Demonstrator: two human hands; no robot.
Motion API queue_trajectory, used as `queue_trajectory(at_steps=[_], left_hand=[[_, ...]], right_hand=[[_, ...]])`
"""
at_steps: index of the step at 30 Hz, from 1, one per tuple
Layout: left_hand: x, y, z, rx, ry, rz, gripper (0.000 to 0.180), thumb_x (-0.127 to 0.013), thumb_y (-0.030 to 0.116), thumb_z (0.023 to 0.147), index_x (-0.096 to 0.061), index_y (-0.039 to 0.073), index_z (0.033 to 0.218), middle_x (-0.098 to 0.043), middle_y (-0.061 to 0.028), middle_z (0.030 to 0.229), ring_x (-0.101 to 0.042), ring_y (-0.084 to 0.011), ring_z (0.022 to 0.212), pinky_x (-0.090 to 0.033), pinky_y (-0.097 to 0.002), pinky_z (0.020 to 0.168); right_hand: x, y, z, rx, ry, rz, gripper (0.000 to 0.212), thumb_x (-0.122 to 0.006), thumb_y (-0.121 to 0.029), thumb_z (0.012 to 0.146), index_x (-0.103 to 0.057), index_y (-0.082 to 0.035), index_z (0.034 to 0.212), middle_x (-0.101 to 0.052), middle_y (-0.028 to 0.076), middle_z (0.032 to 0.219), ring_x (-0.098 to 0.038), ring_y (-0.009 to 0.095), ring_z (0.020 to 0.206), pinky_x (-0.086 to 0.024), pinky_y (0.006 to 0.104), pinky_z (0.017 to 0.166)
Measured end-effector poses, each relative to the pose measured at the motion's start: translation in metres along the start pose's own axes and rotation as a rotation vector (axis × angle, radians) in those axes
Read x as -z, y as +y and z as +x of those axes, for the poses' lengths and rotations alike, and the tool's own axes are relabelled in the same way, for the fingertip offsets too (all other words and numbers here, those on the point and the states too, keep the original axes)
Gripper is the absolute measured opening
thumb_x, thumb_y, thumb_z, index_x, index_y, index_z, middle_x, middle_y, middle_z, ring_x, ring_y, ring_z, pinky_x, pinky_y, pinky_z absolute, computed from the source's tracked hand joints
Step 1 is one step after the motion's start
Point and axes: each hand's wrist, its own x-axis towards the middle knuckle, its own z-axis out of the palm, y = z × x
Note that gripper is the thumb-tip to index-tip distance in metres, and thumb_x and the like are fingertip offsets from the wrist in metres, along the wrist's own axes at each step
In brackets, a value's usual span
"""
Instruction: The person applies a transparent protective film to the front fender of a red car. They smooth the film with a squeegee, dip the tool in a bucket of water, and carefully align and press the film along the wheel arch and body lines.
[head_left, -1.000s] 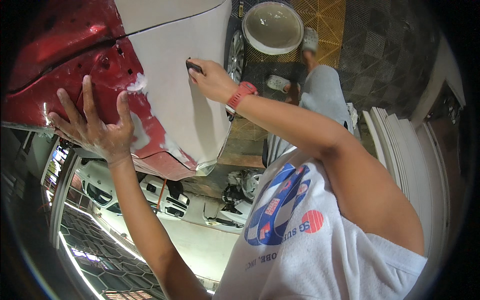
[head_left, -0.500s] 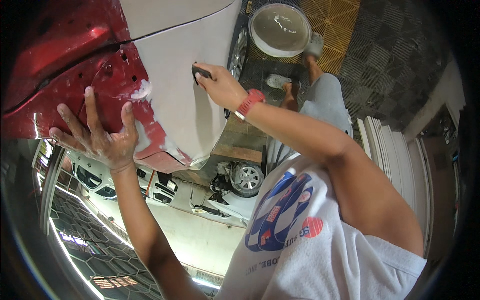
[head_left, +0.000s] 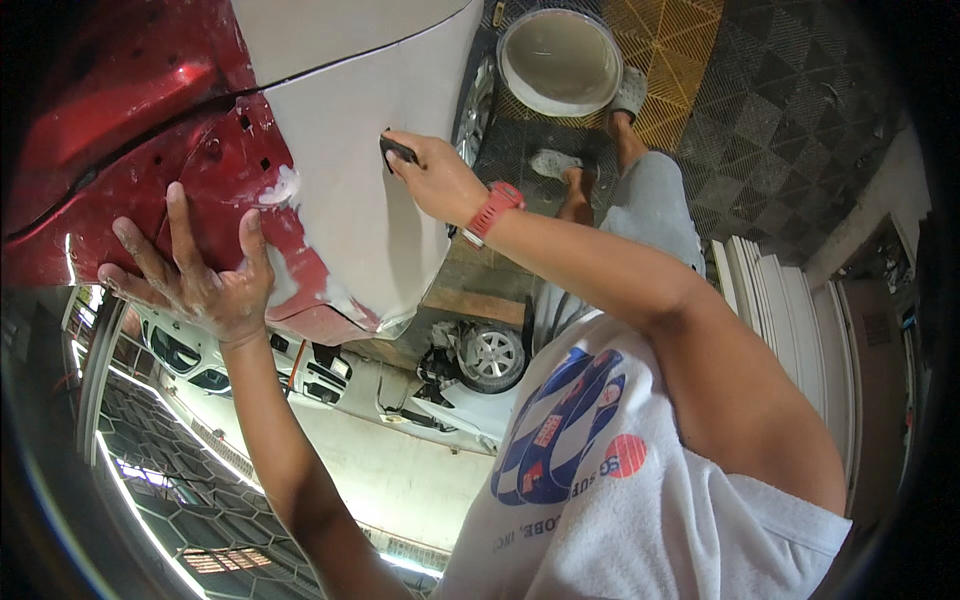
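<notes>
A car body panel [head_left: 330, 150], smooth pale grey primer on its right, lies before me. Its left part is a red painted area [head_left: 200, 130] with white filler patches [head_left: 280, 187] along the border. My left hand [head_left: 205, 285], fingers spread and whitish with residue, rests on the lower edge of the red area. My right hand [head_left: 440, 180], with a red watch [head_left: 495, 212] at the wrist, grips a small black sanding block [head_left: 398, 152] against the grey surface. The fingers partly cover the block, and its working face is hidden.
A round white tub [head_left: 560, 60] of greyish liquid stands on the tiled floor near my feet. The car's wheel [head_left: 478, 105] is beside it. Behind are a white car [head_left: 190, 350], a partly stripped wheel [head_left: 492, 357] and stacked white panels [head_left: 785, 320].
My right hand has shifted very slightly left with the sanding block along the grey panel. My left hand stays on the red area, nearly unmoved.
</notes>
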Motion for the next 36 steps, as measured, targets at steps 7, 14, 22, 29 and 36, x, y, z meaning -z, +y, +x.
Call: queue_trajectory(at_steps=[7, 14, 22, 29, 36], left_hand=[[0.002, 0.002, 0.003, 0.006, -0.007, 0.016, 0.069, -0.08, 0.062, 0.085, -0.071, 0.023, 0.141, -0.033, -0.013, 0.173, -0.003, -0.0399, 0.165, -0.008, -0.06, 0.132], [0.003, 0.004, 0.005, -0.005, 0.0, -0.006, 0.068, -0.081, 0.06, 0.086, -0.07, 0.023, 0.143, -0.032, -0.0126, 0.174, -0.003, -0.0396, 0.165, -0.007, -0.0613, 0.132], [0.008, 0.001, 0.002, -0.014, -0.018, 0.014, 0.07, -0.08, 0.062, 0.086, -0.07, 0.022, 0.143, -0.032, -0.0141, 0.174, -0.004, -0.043, 0.165, -0.008, -0.0615, 0.131], [-0.002, 0.003, 0.004, 0.009, 0.0, 0.007, 0.07, -0.079, 0.063, 0.086, -0.07, 0.022, 0.143, -0.032, -0.0141, 0.174, -0.003, -0.0408, 0.165, -0.007, -0.0609, 0.132], [0.003, 0.0, 0.003, -0.017, 0.012, -0.007, 0.07, -0.078, 0.063, 0.087, -0.07, 0.023, 0.143, -0.032, -0.0129, 0.174, -0.005, -0.0407, 0.165, -0.008, -0.0602, 0.132]], right_hand=[[-0.01, 0.012, 0.009, 0.024, 0.028, 0.061, 0.037, -0.059, -0.012, 0.107, -0.062, 0.005, 0.14, -0.065, 0.007, 0.086, -0.052, 0.013, 0.072, -0.049, 0.0305, 0.07], [0.0, 0.004, 0.01, 0.073, 0.003, -0.042, 0.038, -0.06, -0.013, 0.105, -0.063, 0.004, 0.14, -0.069, 0.013, 0.094, -0.058, 0.018, 0.08, -0.051, 0.0326, 0.077], [-0.004, -0.003, 0.006, -0.052, -0.021, -0.008, 0.035, -0.06, -0.011, 0.102, -0.067, 0.003, 0.133, -0.072, 0.03, 0.117, -0.072, 0.042, 0.109, -0.055, 0.0434, 0.095], [-0.003, 0.008, 0.003, 0.07, 0.045, -0.06, 0.034, -0.061, -0.01, 0.101, -0.068, 0.003, 0.132, -0.071, 0.029, 0.119, -0.073, 0.04, 0.108, -0.056, 0.0437, 0.093], [-0.002, 0.003, 0.016, 0.007, -0.031, -0.012, 0.038, -0.059, -0.01, 0.106, -0.063, -0.001, 0.142, -0.067, 0.01, 0.087, -0.052, 0.013, 0.073, -0.051, 0.0314, 0.07]])
